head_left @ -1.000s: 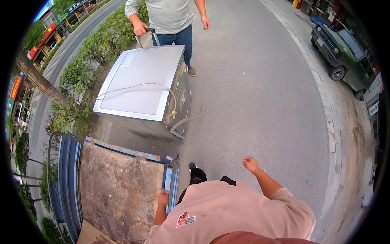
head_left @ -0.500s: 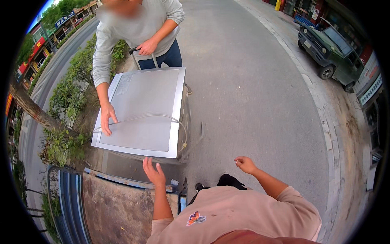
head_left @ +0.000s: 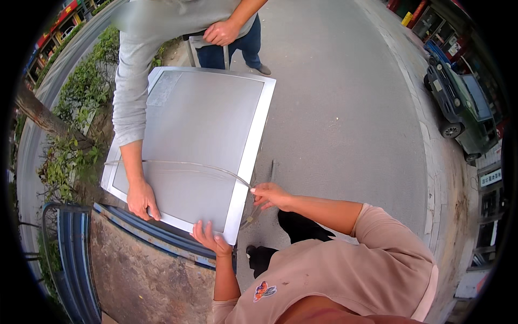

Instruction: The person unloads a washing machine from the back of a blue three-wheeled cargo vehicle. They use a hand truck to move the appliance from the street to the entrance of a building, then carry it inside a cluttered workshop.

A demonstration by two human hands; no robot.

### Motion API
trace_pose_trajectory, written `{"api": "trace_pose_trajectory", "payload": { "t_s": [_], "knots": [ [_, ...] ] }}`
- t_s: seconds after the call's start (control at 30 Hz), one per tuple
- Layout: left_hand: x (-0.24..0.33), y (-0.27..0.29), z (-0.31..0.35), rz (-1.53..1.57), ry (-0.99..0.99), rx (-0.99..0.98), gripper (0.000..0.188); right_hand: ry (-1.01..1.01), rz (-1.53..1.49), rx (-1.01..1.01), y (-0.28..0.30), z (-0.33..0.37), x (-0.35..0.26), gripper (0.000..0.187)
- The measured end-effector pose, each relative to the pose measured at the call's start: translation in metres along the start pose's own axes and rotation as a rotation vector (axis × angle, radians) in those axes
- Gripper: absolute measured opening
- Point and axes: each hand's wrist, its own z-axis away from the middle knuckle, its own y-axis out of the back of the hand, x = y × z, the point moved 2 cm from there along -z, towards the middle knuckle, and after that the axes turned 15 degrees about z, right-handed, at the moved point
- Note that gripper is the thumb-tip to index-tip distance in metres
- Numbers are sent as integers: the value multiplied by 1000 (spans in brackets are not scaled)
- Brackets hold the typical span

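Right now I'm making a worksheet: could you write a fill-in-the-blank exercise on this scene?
The wearer's left hand touches the ____ (near/far) edge of the silver top.
The wearer's right hand, at the thin cable, is to the left hand's ____.
The co-worker's sleeve is ____.

Missing words: near; right; grey.

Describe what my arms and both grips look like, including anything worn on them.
Loose, short, dusty-pink sleeves leave the forearms bare. The left grip and right grip are ungloved human hands; no wristband, cable or marking shows on either.
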Motion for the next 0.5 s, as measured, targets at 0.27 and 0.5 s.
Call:
{"api": "trace_pose_trajectory", "payload": {
  "t_s": [0.27,0.5],
  "knots": [
    [-22,1,0,11,57,10,49,-19,205,97,-15,-31,-27,67],
    [-24,-22,-29,141,1,114,48,49,192,269,2,-61,-29,61]
  ]
}}
